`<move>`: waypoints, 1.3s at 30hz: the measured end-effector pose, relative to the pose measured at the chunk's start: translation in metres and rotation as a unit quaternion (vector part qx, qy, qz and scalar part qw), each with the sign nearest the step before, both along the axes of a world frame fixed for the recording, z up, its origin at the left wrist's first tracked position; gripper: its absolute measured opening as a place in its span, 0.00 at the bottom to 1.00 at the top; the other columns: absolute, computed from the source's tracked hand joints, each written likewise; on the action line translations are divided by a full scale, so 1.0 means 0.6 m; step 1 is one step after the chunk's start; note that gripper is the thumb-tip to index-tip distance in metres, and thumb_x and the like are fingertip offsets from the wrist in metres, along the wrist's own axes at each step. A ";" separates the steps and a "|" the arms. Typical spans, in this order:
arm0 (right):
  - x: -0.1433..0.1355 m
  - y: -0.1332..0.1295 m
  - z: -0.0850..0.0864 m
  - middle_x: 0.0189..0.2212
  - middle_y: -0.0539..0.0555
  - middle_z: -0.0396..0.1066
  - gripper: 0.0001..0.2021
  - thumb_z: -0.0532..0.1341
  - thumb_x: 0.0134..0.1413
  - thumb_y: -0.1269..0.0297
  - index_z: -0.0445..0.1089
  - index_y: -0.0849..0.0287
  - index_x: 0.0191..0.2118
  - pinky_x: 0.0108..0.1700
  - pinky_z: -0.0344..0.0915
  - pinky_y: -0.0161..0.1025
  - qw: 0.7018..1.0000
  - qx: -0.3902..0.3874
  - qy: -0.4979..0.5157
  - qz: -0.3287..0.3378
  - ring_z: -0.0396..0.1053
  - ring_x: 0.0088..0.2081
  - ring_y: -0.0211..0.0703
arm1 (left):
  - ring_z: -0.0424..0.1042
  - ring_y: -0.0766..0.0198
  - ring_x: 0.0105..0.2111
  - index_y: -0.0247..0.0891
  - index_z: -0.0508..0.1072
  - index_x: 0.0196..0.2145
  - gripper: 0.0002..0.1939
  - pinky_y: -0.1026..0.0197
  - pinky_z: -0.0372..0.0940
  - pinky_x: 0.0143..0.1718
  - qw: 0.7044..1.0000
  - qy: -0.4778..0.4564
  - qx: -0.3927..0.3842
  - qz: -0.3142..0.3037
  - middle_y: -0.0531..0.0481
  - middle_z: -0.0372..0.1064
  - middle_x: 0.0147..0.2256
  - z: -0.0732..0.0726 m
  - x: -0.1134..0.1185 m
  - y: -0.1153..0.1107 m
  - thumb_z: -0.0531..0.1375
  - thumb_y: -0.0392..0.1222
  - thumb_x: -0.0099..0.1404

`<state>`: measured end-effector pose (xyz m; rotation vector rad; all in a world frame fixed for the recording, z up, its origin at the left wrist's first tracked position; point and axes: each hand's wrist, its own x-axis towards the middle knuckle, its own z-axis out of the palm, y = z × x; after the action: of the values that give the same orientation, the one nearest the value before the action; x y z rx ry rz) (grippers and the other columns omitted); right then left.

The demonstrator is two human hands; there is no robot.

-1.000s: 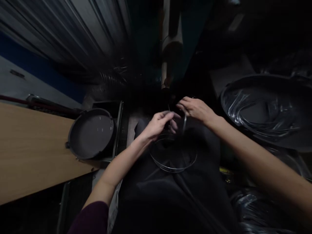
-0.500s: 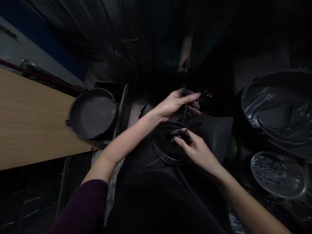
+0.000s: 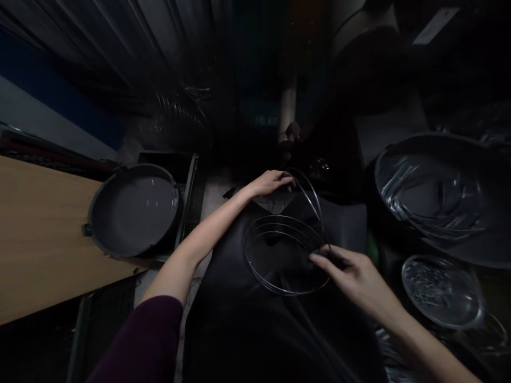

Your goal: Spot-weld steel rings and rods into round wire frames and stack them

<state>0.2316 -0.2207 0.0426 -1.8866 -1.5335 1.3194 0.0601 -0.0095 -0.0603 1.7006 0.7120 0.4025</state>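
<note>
A round wire frame of several thin metal hoops rests over the black apron on my lap. From its right side rises a curved wire, bent in an arch towards the machine. My left hand has its fingers closed around the far end of this curved wire. At the frame's right rim, my right hand pinches the lower end of the curved wire; the exact contact is dark and partly hidden by the fingers.
On the left, a grey round basin stands beside a wooden board. To the right are a large dark basin holding curved wires and a smaller clear bowl with small metal pieces. A machine with a light rod stands ahead.
My hands have moved apart, the right one rightwards and down to the frame's right rim. The curved wire now arches openly between them. The whole view has shifted slightly.
</note>
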 end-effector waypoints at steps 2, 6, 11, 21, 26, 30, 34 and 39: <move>0.017 -0.006 -0.002 0.27 0.52 0.73 0.18 0.60 0.49 0.45 0.72 0.57 0.29 0.31 0.64 0.37 0.999 -0.001 -0.037 -0.010 0.68 0.27 0.44 | 0.72 0.64 0.39 0.34 0.75 0.38 0.14 0.64 0.61 0.46 0.999 0.024 0.025 0.015 0.49 0.75 0.35 -0.005 -0.019 -0.009 0.53 0.45 0.66; 0.022 -0.005 -0.007 0.23 0.50 0.70 0.18 0.59 0.51 0.46 0.71 0.57 0.26 0.30 0.64 0.36 0.997 -0.033 -0.006 0.069 0.68 0.28 0.44 | 0.73 0.65 0.36 0.35 0.75 0.41 0.17 0.66 0.61 0.42 0.995 0.084 0.052 0.018 0.49 0.76 0.33 -0.007 -0.035 -0.023 0.52 0.48 0.66; -0.014 0.008 -0.011 0.31 0.54 0.72 0.17 0.56 0.57 0.51 0.72 0.59 0.30 0.38 0.65 0.37 0.987 -0.008 0.067 0.146 0.69 0.34 0.43 | 0.71 0.66 0.42 0.41 0.68 0.52 0.18 0.66 0.59 0.45 0.987 0.100 0.125 0.005 0.52 0.73 0.43 0.019 -0.009 -0.010 0.53 0.44 0.66; -0.013 0.000 -0.001 0.32 0.54 0.75 0.18 0.57 0.54 0.49 0.76 0.59 0.32 0.32 0.67 0.37 0.978 -0.096 0.109 0.150 0.69 0.26 0.40 | 0.69 0.65 0.30 0.35 0.70 0.43 0.18 0.66 0.58 0.33 0.974 0.152 0.165 -0.029 0.50 0.70 0.31 0.007 0.048 -0.023 0.46 0.49 0.69; -0.013 -0.004 -0.013 0.31 0.54 0.74 0.19 0.57 0.54 0.50 0.75 0.60 0.40 0.29 0.67 0.36 0.986 -0.064 0.127 0.091 0.69 0.25 0.39 | 0.70 0.65 0.33 0.36 0.70 0.46 0.18 0.67 0.59 0.35 0.975 0.159 0.151 -0.047 0.50 0.72 0.33 0.007 0.035 -0.007 0.48 0.48 0.69; -0.006 0.002 -0.012 0.37 0.57 0.74 0.21 0.55 0.56 0.48 0.74 0.59 0.43 0.37 0.68 0.37 0.995 0.035 0.087 -0.030 0.71 0.38 0.46 | 0.71 0.66 0.36 0.40 0.66 0.54 0.18 0.67 0.61 0.41 0.983 0.146 0.111 -0.030 0.52 0.74 0.38 0.020 0.006 0.002 0.50 0.45 0.68; -0.002 0.005 0.002 0.35 0.56 0.74 0.23 0.54 0.56 0.45 0.75 0.60 0.41 0.38 0.68 0.36 0.994 0.026 0.099 -0.044 0.71 0.38 0.47 | 0.72 0.65 0.41 0.36 0.67 0.52 0.17 0.63 0.62 0.47 0.997 0.051 0.055 0.028 0.47 0.74 0.41 0.014 -0.015 -0.001 0.50 0.41 0.68; -0.009 -0.030 0.001 0.42 0.56 0.72 0.25 0.50 0.59 0.46 0.69 0.57 0.52 0.50 0.64 0.42 0.995 -0.015 0.096 -0.003 0.68 0.46 0.48 | 0.73 0.63 0.39 0.30 0.65 0.53 0.18 0.59 0.65 0.45 0.999 0.003 -0.048 -0.012 0.42 0.74 0.37 -0.005 -0.007 0.007 0.48 0.39 0.69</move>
<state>0.2261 -0.2385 0.0432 -1.7231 -1.4172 1.4819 0.0560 -0.0055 -0.0630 1.6186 0.7043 0.3414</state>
